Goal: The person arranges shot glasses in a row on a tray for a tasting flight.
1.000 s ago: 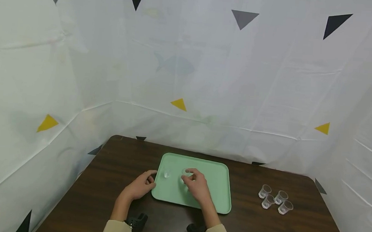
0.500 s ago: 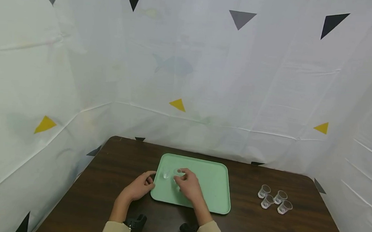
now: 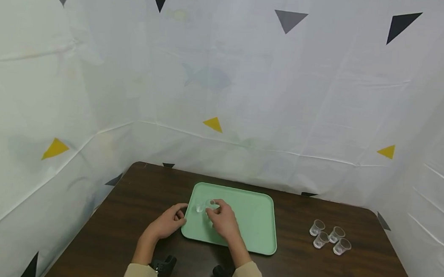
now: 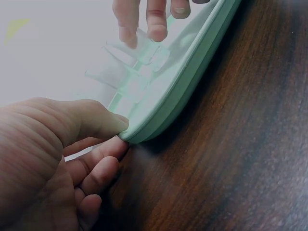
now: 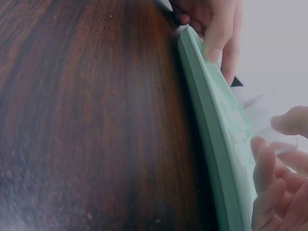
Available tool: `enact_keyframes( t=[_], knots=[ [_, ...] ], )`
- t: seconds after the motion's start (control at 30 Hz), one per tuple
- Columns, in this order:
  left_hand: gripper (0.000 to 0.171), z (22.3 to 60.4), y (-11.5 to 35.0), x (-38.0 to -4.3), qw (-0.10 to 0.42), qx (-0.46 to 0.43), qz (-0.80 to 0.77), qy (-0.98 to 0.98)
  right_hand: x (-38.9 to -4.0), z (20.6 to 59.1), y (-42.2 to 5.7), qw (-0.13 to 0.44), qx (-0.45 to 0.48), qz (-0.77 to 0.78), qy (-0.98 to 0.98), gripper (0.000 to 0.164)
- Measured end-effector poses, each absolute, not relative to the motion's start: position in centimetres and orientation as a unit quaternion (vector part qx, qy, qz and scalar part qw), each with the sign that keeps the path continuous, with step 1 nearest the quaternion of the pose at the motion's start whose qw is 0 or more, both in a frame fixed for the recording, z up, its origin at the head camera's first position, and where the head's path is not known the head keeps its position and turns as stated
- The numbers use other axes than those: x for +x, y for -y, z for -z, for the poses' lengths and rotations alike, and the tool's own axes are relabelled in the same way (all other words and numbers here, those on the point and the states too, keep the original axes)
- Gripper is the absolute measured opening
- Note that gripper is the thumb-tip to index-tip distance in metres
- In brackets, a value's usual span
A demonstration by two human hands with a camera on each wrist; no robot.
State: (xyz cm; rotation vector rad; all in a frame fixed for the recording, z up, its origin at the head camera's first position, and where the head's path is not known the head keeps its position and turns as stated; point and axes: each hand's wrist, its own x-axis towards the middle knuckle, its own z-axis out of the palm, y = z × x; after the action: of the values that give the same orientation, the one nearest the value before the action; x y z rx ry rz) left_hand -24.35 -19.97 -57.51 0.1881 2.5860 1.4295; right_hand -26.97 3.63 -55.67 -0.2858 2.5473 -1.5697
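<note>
Green tray (image 3: 255,225) is gripped near its near-left corner by L hand (image 3: 166,225); clear plastic cup (image 3: 209,205), at tray's left part w/ 2nd cup (image 3: 199,208) just beside, is clasped by R hand (image 3: 224,221) fingers. If bumped sideways, or tray's tugged, either might be tipped.

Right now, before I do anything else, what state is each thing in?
Left hand: gripping the tray's edge.
Right hand: pinching the right-hand cup on the tray.
Tray: lying flat, right side up.
Right-hand cup: upright.
Left-hand cup on the tray: upright, not held.
Four clustered cups off the tray: upright, uncovered.
</note>
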Motion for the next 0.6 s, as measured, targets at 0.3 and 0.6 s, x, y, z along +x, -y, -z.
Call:
enact_keyframes(
  t=[0.3, 0.6],
  knots=[
    [0.054, 57.71, 20.01, -24.65, 0.091, 0.062, -0.477, -0.872, -26.95, 55.72, -3.25, 0.057, -0.094, 0.516, -0.850, 0.041],
    [0.054, 57.87, 20.08, -24.72, 0.092, 0.054, -0.479, -0.871, -26.25, 55.95, -3.92, 0.043, -0.097, 0.492, -0.864, 0.045]
  ],
)
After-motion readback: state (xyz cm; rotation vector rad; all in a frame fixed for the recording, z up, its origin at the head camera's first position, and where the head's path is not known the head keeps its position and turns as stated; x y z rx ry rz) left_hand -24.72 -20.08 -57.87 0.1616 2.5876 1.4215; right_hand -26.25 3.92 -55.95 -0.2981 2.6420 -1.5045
